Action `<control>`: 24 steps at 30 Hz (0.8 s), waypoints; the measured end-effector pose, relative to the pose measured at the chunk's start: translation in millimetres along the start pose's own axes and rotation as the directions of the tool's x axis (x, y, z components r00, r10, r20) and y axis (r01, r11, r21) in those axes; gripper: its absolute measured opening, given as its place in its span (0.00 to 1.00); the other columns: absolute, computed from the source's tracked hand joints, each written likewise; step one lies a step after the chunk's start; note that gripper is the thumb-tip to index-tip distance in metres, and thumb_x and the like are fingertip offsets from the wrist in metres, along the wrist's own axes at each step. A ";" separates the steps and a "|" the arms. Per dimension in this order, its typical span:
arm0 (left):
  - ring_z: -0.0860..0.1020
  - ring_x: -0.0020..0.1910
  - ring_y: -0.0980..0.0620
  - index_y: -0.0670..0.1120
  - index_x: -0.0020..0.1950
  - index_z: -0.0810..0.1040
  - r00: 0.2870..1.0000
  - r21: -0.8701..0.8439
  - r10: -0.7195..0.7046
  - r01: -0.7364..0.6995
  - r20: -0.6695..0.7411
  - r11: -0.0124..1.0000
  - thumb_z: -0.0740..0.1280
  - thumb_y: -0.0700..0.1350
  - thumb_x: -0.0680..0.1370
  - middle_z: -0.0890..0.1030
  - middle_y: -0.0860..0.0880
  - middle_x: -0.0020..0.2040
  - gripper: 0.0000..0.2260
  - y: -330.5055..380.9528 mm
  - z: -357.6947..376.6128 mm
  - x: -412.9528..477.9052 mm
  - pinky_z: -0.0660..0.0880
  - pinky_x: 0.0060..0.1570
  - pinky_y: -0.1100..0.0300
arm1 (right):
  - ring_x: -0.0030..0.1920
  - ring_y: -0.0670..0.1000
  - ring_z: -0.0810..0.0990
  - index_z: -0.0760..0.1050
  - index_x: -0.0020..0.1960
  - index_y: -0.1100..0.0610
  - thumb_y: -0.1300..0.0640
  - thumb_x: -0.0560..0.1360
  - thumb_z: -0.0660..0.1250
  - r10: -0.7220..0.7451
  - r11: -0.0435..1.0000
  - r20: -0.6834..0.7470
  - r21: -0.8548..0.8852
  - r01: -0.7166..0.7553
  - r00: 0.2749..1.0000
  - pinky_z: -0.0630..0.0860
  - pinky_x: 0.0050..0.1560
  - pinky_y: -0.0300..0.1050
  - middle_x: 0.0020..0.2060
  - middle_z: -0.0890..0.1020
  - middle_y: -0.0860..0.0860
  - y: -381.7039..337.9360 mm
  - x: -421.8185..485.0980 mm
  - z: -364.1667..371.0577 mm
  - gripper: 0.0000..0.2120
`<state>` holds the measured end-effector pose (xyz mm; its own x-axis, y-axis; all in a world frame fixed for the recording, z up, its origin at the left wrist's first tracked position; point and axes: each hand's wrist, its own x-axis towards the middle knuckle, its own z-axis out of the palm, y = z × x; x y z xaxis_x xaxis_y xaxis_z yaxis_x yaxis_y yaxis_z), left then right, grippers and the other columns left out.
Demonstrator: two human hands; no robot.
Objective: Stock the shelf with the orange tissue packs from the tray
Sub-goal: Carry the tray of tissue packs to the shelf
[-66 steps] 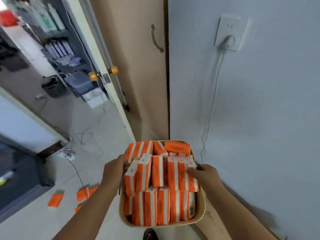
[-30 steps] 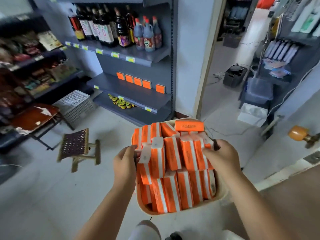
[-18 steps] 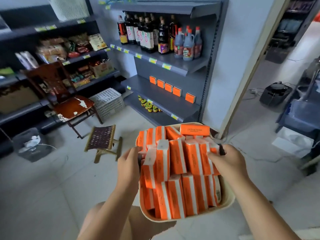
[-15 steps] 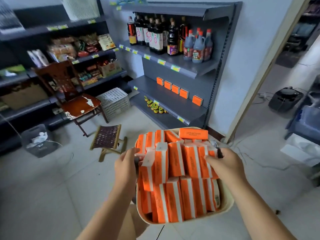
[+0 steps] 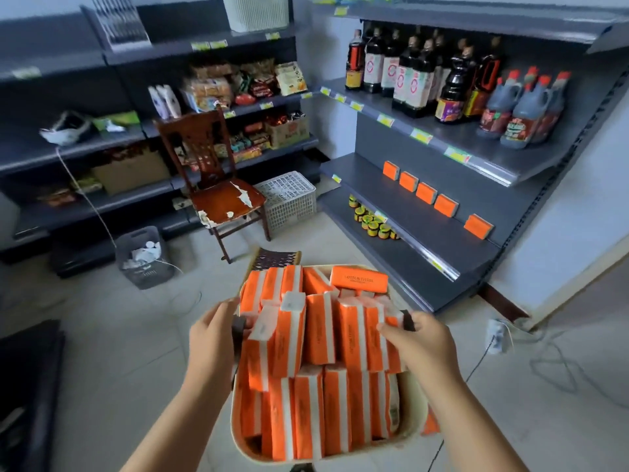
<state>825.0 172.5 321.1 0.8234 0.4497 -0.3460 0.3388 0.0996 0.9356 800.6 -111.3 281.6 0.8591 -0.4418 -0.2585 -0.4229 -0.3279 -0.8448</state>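
A cream tray (image 5: pixel 413 422) heaped with several orange-and-white tissue packs (image 5: pixel 320 330) is carried in front of me at waist height. My left hand (image 5: pixel 212 338) grips the tray's left side at a dark handle. My right hand (image 5: pixel 420 342) grips the right side at the other handle. One pack (image 5: pixel 359 278) lies flat on top at the far end. Ahead on the right stands a grey shelf unit (image 5: pixel 425 212), with several orange packs (image 5: pixel 425 193) in a row along the back of its middle shelf.
Dark sauce bottles (image 5: pixel 422 76) fill the shelf above; small jars (image 5: pixel 372 223) sit on the bottom shelf. A wooden chair (image 5: pixel 218 178), a white basket (image 5: pixel 289 199), a woven stool (image 5: pixel 275 258) and a grey bin (image 5: pixel 144 257) stand on the floor ahead. Cables (image 5: pixel 544 359) trail right.
I have turned from the wall and doorway toward the shelves and come closer. Both hands keep their grip on the tray throughout.
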 end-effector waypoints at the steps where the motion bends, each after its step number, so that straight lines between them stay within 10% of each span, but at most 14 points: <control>1: 0.82 0.44 0.42 0.49 0.56 0.86 1.000 0.005 0.008 -0.008 -0.015 1.000 0.66 0.47 0.81 0.85 0.39 0.47 0.09 6.4 -10.9 13.6 0.77 0.41 0.53 | 0.37 0.50 0.85 0.81 0.41 0.55 0.49 0.69 0.79 -0.015 1.000 0.011 0.017 0.015 1.000 0.81 0.40 0.50 0.34 0.85 0.49 -12.9 3.7 14.9 0.11; 6: 0.79 0.42 0.43 0.46 0.48 0.87 0.991 0.006 0.092 -0.092 -0.095 0.996 0.69 0.48 0.77 0.84 0.44 0.42 0.09 57.2 -49.3 63.1 0.73 0.41 0.52 | 0.36 0.49 0.78 0.79 0.47 0.63 0.35 0.65 0.78 -0.138 0.970 0.036 0.208 0.128 0.990 0.72 0.41 0.48 0.41 0.83 0.60 -84.8 32.7 66.0 0.31; 16: 0.79 0.31 0.46 0.45 0.42 0.88 0.993 0.011 0.037 -0.036 -0.109 0.999 0.71 0.45 0.74 0.84 0.42 0.38 0.07 125.2 -61.0 125.5 0.73 0.30 0.58 | 0.31 0.45 0.75 0.76 0.36 0.54 0.41 0.69 0.78 -0.270 0.931 -0.012 0.250 0.264 0.963 0.69 0.34 0.43 0.27 0.78 0.40 -171.7 90.0 110.7 0.18; 24: 0.80 0.37 0.43 0.45 0.47 0.87 0.992 0.002 -0.052 0.052 -0.112 0.999 0.68 0.45 0.77 0.83 0.39 0.45 0.08 141.2 -14.6 199.8 0.74 0.34 0.57 | 0.37 0.51 0.83 0.82 0.44 0.60 0.41 0.65 0.77 -0.245 0.961 0.087 0.154 0.230 0.966 0.76 0.40 0.48 0.37 0.86 0.55 -190.7 192.6 150.4 0.21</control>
<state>1030.7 289.4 385.1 0.7487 0.5403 -0.3841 0.3824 0.1213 0.9160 1090.1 -8.3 322.4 0.9583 -0.2733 -0.0838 -0.1648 -0.2884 -0.9432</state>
